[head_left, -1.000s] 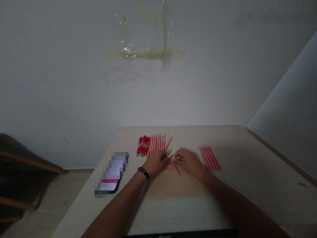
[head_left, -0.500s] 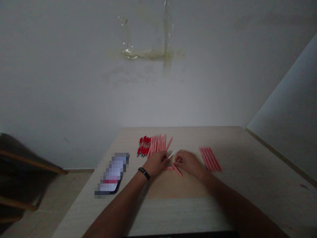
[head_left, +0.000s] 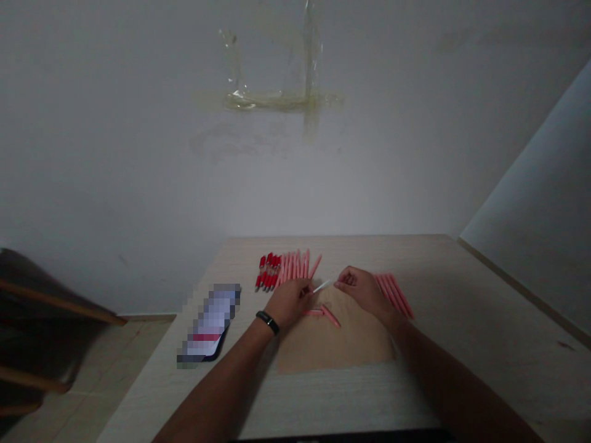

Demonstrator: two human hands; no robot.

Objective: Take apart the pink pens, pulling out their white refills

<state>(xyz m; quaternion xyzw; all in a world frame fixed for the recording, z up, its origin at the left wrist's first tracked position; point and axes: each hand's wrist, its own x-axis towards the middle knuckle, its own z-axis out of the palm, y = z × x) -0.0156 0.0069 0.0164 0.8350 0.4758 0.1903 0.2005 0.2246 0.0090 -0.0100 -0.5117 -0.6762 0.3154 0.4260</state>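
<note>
My left hand (head_left: 292,301), with a dark band on its wrist, is closed around a thin white pen refill (head_left: 322,286) that points up and right. Just beyond the refill's tip, my right hand (head_left: 357,286) is pinched shut; whatever its fingertips may hold is too small to make out. Below the hands, two pink pen pieces lie on a brown sheet (head_left: 337,351): one pink piece (head_left: 330,315) slants to the right, and another pink piece (head_left: 314,312) lies flat beside my left hand.
Behind my left hand lie a row of pink pen parts (head_left: 294,264) and several red pen parts (head_left: 268,272). A row of pink pens (head_left: 397,295) is at the right, partly behind my right hand. A phone (head_left: 210,323) rests at the left of the table (head_left: 305,400), which meets the wall.
My right hand has moved up and to the right, away from the pink pieces. My left hand stays nearly in place, its refill now tilted lower.
</note>
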